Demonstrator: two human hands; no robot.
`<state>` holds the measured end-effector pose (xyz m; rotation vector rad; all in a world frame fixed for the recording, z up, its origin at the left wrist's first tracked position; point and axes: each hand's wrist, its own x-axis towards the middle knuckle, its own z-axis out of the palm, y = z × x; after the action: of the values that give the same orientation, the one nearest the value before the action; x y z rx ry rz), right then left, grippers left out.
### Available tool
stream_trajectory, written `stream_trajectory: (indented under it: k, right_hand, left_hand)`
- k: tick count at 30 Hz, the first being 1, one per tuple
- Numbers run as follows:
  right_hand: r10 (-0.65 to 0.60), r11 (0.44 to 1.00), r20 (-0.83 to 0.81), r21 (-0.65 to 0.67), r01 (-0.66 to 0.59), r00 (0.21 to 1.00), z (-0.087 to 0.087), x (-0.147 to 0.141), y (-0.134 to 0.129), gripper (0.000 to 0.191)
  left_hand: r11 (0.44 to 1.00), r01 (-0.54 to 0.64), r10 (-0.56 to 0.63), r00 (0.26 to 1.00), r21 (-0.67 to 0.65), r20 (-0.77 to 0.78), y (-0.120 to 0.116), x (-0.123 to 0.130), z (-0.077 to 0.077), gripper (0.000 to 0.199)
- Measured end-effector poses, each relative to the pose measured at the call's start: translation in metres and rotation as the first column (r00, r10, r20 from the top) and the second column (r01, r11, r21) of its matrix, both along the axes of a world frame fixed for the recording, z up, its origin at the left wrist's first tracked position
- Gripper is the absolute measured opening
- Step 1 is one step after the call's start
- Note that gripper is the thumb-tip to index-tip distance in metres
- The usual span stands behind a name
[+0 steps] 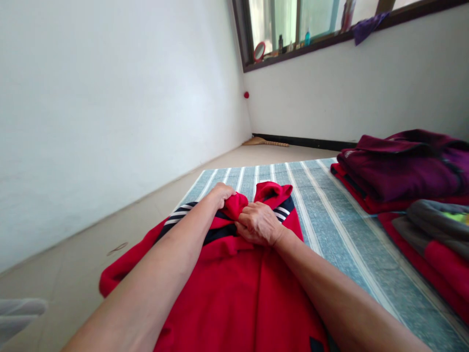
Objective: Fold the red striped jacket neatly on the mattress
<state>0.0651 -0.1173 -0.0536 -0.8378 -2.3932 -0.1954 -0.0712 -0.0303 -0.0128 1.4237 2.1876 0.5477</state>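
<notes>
A red jacket (pixel 227 288) with navy panels and white stripes at the shoulders lies spread in front of me on a striped blue-grey cloth (pixel 322 210). At its collar end, my left hand (pixel 222 195) is closed on a bunch of red fabric. Close beside it my right hand (pixel 259 222) grips the jacket's front just below the collar, fingers curled into the cloth. What exactly lies under the right fingers is hidden. One sleeve extends out to the left, partly covered by my left forearm.
Folded clothes are stacked at the right: a maroon garment (pixel 406 166) on red ones, and a grey and red garment (pixel 436 244) nearer me. White walls stand left and ahead. A wooden-handled item (pixel 269 142) lies in the corner. Small items, including a round mirror (pixel 259 51), line the windowsill.
</notes>
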Motion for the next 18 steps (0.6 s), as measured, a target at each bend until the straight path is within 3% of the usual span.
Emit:
stream_trajectory:
  k: [3,8,11,13,15,18]
  right_hand:
    - [-0.001,1.0,0.0,0.017,0.001,1.0,-0.001,0.0,0.0,0.025]
    - [-0.026,0.999,-0.012,0.032,0.026,1.0,-0.004,-0.002,0.0,0.026]
    - [-0.033,0.999,-0.014,0.035,0.034,0.999,-0.005,-0.002,0.001,0.026]
    - [-0.032,0.999,-0.017,0.035,0.033,0.999,-0.005,-0.002,0.001,0.026]
    - [-0.026,0.999,-0.021,0.034,0.027,0.999,-0.005,-0.002,0.001,0.026]
    - [-0.023,0.999,-0.03,0.032,0.024,0.999,-0.005,-0.002,0.001,0.024]
  left_hand:
    - [0.999,0.043,-0.04,0.982,0.016,-0.186,-0.001,0.002,0.005,0.01]
    - [0.974,0.208,-0.152,0.888,0.086,-0.433,-0.011,0.01,0.029,0.019]
    - [0.941,0.337,-0.285,0.72,-0.04,-0.633,-0.025,0.02,0.04,0.03]
    - [0.915,0.368,-0.374,0.627,-0.163,-0.683,-0.032,0.026,0.043,0.033]
    - [0.895,0.363,-0.436,0.595,-0.258,-0.676,-0.034,0.028,0.043,0.028]
    - [0.881,0.336,-0.474,0.607,-0.334,-0.638,-0.028,0.026,0.044,0.02]
